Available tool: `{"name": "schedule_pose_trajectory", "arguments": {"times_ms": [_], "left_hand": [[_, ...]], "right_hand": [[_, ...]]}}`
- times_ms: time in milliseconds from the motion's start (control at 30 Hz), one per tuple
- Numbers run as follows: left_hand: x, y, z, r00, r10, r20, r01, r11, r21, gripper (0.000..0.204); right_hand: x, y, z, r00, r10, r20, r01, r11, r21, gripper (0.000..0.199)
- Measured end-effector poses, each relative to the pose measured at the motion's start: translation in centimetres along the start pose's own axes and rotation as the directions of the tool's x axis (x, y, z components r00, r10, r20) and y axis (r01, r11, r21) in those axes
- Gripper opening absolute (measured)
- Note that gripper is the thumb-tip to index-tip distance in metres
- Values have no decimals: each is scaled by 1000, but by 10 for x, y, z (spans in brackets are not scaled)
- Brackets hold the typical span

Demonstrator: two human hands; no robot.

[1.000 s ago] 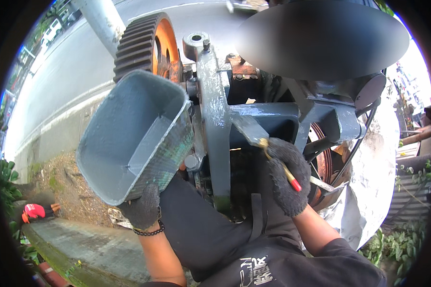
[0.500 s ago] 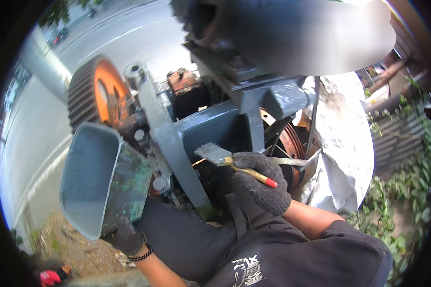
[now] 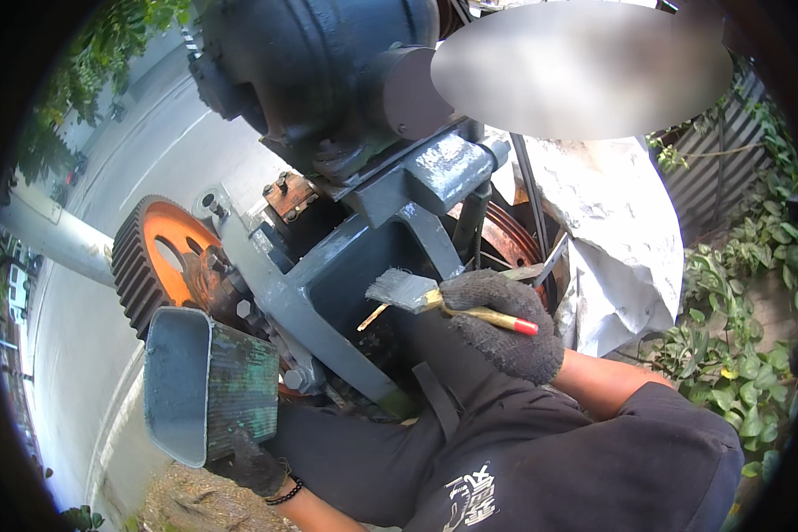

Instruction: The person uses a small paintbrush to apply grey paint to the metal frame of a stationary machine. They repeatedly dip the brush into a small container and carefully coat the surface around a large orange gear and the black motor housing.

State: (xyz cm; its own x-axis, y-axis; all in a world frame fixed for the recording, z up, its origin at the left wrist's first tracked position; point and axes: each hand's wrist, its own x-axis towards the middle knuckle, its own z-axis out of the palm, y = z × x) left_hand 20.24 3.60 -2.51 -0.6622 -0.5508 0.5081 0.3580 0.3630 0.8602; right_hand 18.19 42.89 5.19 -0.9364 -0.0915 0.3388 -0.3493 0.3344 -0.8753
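The right hand, in a dark knit glove, grips a paintbrush by its yellow, red-tipped handle; the grey-laden bristles sit just beside the machine's grey-painted frame. The left hand (also gloved) clasps the base of a grey, paint-coated container, held low at left, below the orange-faced gear wheel.

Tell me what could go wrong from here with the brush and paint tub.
1. The left hand holds the paint container from below, tipped toward the camera; it could slip or spill.
2. The loaded brush in the right hand hangs over the dark trousers, so grey paint may drip there.
3. The brush works beside the orange gear wheel; stray strokes could mark it.
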Motion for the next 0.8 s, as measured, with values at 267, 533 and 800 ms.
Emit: {"name": "schedule_pose_trajectory", "arguments": {"times_ms": [267, 533, 800], "left_hand": [[3, 13, 12, 1000, -30, 1, 30, 993, -116, 75], [0, 1, 12, 998, -48, -35, 45, 996, -83, 80], [1, 5, 11, 994, -71, -84, 73, 997, 24, 78]], "right_hand": [[-6, -4, -63, 989, -90, -115, 87, 996, -36, 22], [-24, 17, -142, 863, -95, -497, -121, 914, -386, 25], [-12, 11, -145, 891, -321, -322, -33, 661, -750, 18]]}}
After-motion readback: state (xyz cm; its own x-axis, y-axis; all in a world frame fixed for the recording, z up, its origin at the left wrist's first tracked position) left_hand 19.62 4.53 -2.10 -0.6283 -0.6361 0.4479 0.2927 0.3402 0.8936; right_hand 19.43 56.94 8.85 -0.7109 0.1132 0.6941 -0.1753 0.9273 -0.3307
